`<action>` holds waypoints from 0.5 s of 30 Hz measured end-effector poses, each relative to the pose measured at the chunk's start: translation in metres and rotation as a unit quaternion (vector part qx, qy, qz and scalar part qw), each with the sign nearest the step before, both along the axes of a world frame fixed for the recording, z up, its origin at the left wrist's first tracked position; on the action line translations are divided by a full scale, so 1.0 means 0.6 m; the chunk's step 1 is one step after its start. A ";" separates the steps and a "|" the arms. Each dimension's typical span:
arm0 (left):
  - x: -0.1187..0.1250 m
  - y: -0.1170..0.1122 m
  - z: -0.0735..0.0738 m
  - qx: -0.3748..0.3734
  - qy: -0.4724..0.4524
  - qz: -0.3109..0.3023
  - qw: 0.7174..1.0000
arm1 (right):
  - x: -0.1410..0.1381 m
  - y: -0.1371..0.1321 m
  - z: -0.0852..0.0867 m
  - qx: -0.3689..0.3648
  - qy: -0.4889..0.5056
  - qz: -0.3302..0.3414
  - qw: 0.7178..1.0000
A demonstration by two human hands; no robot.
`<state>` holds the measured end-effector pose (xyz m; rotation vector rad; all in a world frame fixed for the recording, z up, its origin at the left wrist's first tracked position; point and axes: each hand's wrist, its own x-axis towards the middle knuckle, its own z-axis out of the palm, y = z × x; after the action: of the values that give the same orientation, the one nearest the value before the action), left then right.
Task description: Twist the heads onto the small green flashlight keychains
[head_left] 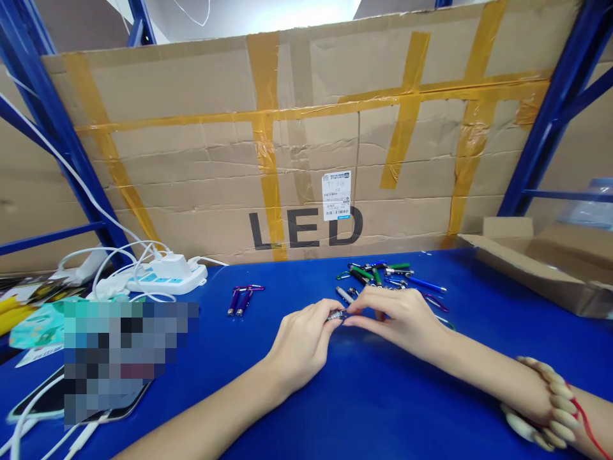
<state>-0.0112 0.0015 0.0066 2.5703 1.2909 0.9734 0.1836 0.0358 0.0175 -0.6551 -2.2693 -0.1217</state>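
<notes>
My left hand (pixel 306 342) is closed around a small metal item, seemingly a mini flashlight (pixel 336 314), whose silvery ridged end pokes out between thumb and forefinger. The rest of it is covered by the fingers. My right hand (pixel 400 319) pinches with thumb and forefinger at that silvery end; what exactly lies between those fingertips is too small to make out. Just behind the right hand lies a loose pile of mini flashlights with carabiner clips, among them a green one (pixel 361 273) and a blue one (pixel 428 283). Two purple mini flashlights (pixel 244 303) lie side by side, left of my hands.
A white power strip (pixel 175 278) with plugs and cables stands at the back left. Phones (pixel 43 399) with charging cables lie at front left, partly pixelated. Upright cardboard (pixel 215 185) closes off the back. An open carton (pixel 541 275) sits at right, beside a blue rack post (pixel 550 121).
</notes>
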 end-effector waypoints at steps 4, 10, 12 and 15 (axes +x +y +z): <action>0.002 -0.002 0.004 -0.013 -0.001 0.000 1.000 | 0.002 -0.003 0.003 0.059 0.009 0.004 0.998; -0.001 -0.002 0.005 -0.027 -0.003 -0.024 0.999 | 0.003 -0.003 0.004 0.095 -0.008 0.012 0.995; -0.003 0.002 0.004 -0.043 0.004 -0.040 0.998 | 0.003 0.001 0.002 0.092 -0.013 0.036 0.995; -0.006 0.011 -0.001 -0.069 0.017 -0.067 0.995 | 0.001 0.008 -0.002 0.066 -0.018 0.064 0.996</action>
<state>-0.0151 0.0081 0.0060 2.5391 1.1318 0.7916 0.1845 0.0406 0.0165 -0.4402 -2.3094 -0.2194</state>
